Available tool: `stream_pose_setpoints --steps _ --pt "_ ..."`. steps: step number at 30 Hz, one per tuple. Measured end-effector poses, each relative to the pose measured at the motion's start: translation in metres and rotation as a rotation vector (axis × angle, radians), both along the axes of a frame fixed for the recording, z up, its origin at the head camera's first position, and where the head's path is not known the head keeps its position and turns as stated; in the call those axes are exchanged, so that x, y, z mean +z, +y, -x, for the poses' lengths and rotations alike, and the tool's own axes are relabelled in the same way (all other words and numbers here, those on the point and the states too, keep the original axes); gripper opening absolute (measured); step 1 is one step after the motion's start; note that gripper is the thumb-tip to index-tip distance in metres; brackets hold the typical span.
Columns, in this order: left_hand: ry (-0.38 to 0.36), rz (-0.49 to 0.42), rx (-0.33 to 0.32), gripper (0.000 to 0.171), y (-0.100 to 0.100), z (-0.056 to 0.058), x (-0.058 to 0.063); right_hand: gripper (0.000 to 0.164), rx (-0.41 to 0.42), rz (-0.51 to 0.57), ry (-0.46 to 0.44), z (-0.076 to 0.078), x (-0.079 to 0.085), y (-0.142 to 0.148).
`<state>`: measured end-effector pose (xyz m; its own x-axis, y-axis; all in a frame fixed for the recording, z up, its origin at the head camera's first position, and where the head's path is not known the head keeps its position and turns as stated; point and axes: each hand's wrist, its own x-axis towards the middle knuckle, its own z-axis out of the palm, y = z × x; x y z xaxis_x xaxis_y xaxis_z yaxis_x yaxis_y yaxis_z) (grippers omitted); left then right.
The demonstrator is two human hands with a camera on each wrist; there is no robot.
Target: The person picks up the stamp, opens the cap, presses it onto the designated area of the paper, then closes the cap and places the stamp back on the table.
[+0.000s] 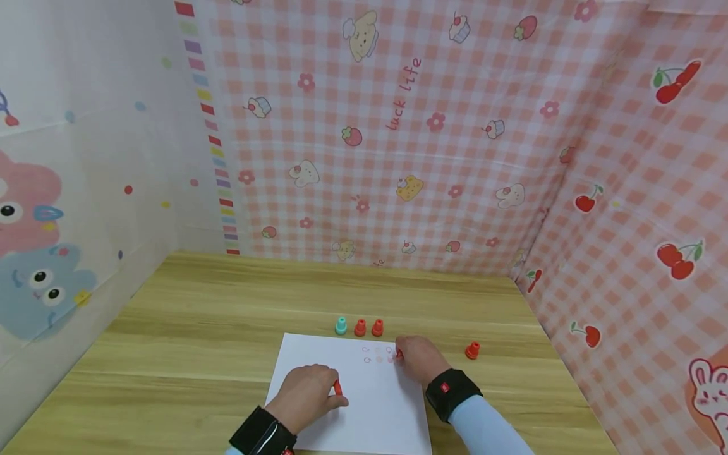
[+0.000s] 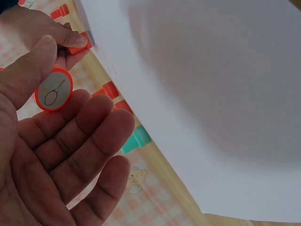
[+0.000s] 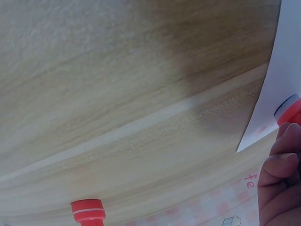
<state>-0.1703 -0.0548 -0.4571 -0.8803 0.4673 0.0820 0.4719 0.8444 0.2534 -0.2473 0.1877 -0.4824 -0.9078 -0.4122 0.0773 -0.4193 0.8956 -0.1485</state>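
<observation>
Head: the right grip (image 1: 422, 359) pinches a red stamp (image 1: 400, 354) by the far right corner of the paper (image 1: 364, 420), nearer the printed marks (image 1: 379, 359) than the left grip (image 1: 307, 393), which pinches a red piece (image 1: 338, 387) above the left half.

Left wrist: the piece's racket face (image 2: 53, 92) shows.

Right wrist: the stamp slants, wide end toward the paper; contact unclear.

Tabletop booth walled with printed cloth, home or studio indeterminable; wood-grain table (image 1: 222, 303); pink gingham backdrop (image 1: 387, 212), cupcake and strawberry motifs, lettered "luck life"; gingham right-hand drape (image 1: 631, 227), cherry motifs; white left-hand drape (image 1: 114, 145), cartoon figures, coloured dots.
</observation>
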Motion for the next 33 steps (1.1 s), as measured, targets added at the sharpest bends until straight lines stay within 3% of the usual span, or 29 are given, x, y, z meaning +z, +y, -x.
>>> stream_pose_setpoints --steps 18,33 --pt "0.0 0.001 -0.003 0.029 -0.0008 -0.0018 -0.0003 0.009 0.007 -0.016 -0.015 -0.0016 0.0016 -0.0005" --pt "0.044 -0.008 -0.015 0.03 -0.0015 -0.0033 -0.0033 0.01 0.06 -0.039 0.058 -0.0009 0.0023 0.0007"
